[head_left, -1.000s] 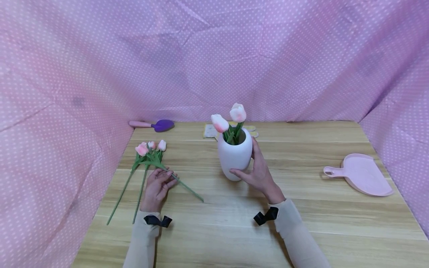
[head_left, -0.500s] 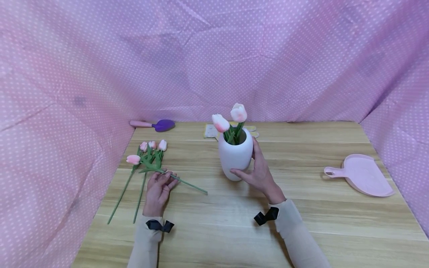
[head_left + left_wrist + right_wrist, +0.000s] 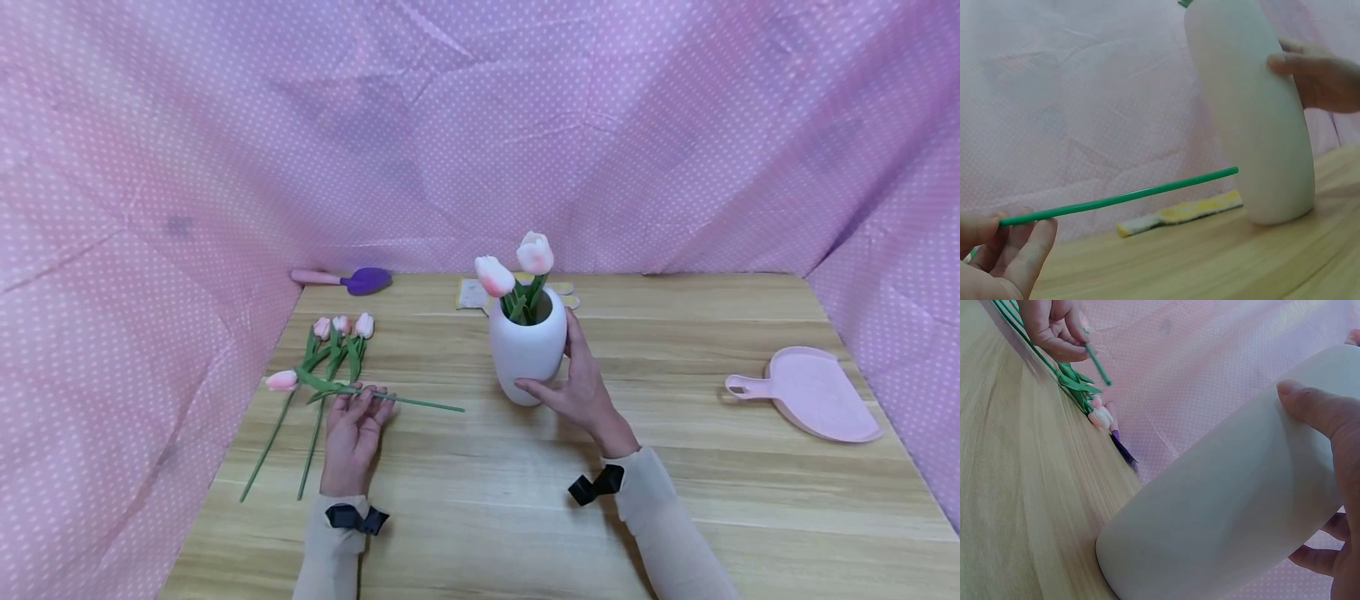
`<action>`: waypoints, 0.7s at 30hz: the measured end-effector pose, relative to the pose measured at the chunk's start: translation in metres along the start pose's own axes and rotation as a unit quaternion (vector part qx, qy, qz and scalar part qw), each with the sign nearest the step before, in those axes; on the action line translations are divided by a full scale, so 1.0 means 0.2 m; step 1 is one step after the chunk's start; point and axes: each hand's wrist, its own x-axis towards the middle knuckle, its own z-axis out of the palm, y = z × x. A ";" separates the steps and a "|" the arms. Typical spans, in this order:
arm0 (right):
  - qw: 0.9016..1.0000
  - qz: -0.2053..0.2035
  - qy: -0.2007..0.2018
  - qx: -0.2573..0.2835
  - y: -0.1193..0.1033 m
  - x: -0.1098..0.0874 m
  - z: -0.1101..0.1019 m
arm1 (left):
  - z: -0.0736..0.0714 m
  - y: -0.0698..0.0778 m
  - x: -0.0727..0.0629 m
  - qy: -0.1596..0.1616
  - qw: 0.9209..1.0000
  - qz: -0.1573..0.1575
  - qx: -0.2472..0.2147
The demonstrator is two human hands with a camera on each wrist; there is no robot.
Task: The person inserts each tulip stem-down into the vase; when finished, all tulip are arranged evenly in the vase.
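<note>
My left hand (image 3: 351, 446) pinches the green stem of a tulip (image 3: 427, 405) between thumb and fingers. The flower's pale pink head points left, while the bare stem end points right toward the vase, as the left wrist view also shows for the stem (image 3: 1141, 192). With thumb in front and fingers around the far side, my right hand (image 3: 585, 392) grips a white vase (image 3: 525, 358). Two pink-and-white tulips (image 3: 495, 277) stand in that vase. Its base meets the table in the left wrist view. Several more tulips (image 3: 364, 325) lie at the left, partly behind the held one.
A trowel (image 3: 366, 281) with a purple blade and pink handle lies at the back left. Behind the vase is a yellow-and-white flat cloth item (image 3: 472, 293), partly hidden. A pink dustpan (image 3: 817, 396) lies at the right. Pink dotted fabric (image 3: 480, 150) surrounds the wooden table.
The held tulip has turned: its head swung left and toward me, its stem end rose to nearly level. My left hand shifted slightly toward me. The right hand and vase stayed put.
</note>
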 end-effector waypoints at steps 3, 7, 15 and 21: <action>1.000 0.000 -0.001 0.001 0.00 0.00 0.00 | 0.02 0.00 -0.02 -0.002 1.000 0.004 -0.023; 1.000 -0.002 -0.001 -0.001 0.01 0.00 0.00 | 0.04 0.00 -0.04 -0.027 0.998 0.018 -0.054; 1.000 0.000 -0.005 -0.006 0.00 0.00 0.00 | 0.11 0.01 -0.10 -0.063 0.990 0.043 -0.118; 1.000 0.002 -0.006 -0.005 0.00 0.00 0.00 | 0.21 0.03 -0.12 -0.092 0.986 0.063 -0.122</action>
